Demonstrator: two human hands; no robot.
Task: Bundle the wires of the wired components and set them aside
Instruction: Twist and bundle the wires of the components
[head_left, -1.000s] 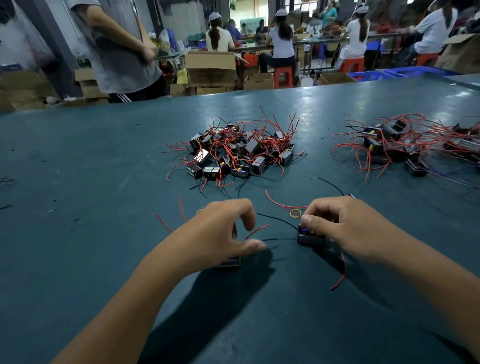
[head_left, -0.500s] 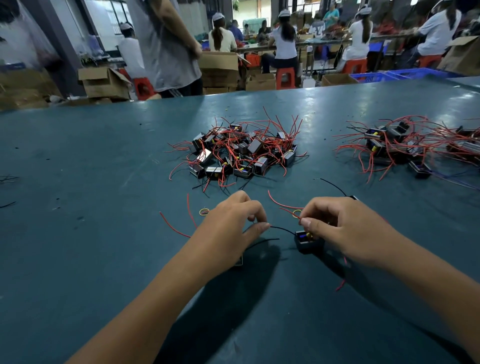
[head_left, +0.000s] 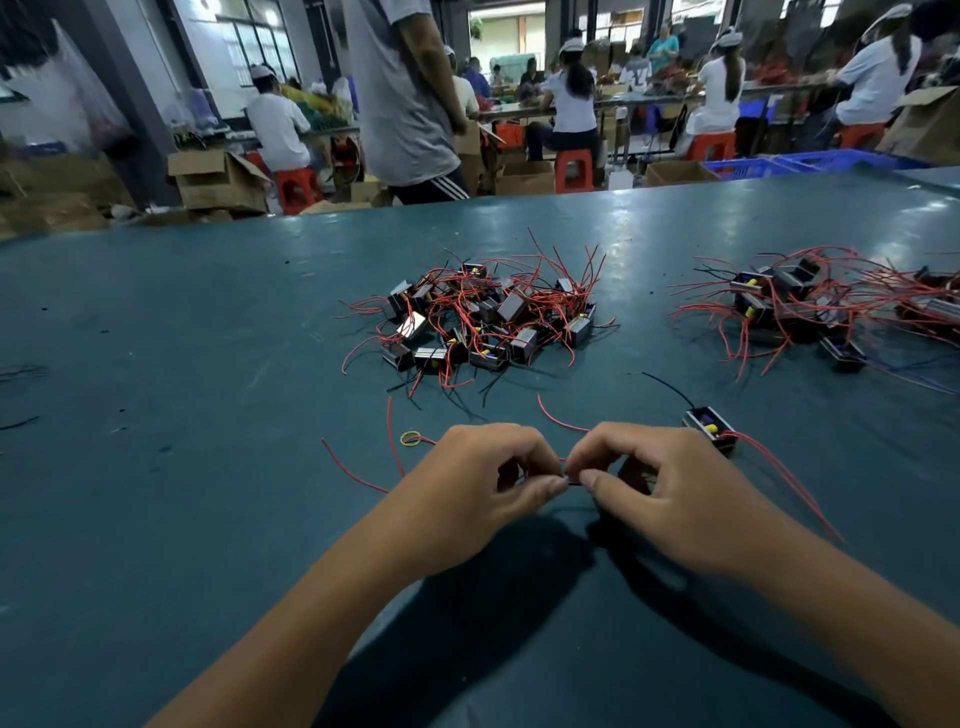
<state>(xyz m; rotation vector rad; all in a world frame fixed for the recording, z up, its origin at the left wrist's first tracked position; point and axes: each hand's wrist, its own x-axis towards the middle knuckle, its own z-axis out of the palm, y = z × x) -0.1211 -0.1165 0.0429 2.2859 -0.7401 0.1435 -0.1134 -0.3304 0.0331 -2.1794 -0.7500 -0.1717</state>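
We count two hands (head_left: 483, 478), two heaps of wired parts (head_left: 488, 317), one lone part (head_left: 710, 428), one rubber band (head_left: 411, 438), one table (head_left: 182, 338).

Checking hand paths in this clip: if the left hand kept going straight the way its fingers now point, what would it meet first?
The left hand points right, so it would most likely meet the right hand first; their fingertips nearly touch, both pinching a thin black wire.

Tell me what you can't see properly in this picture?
- Head view: what the left hand and right hand pinch; fingers cover all but a dark sliver.
- Right pile of wired components: cut off by the right edge.
- Yellow rubber band: too small to tell whether single or doubled.
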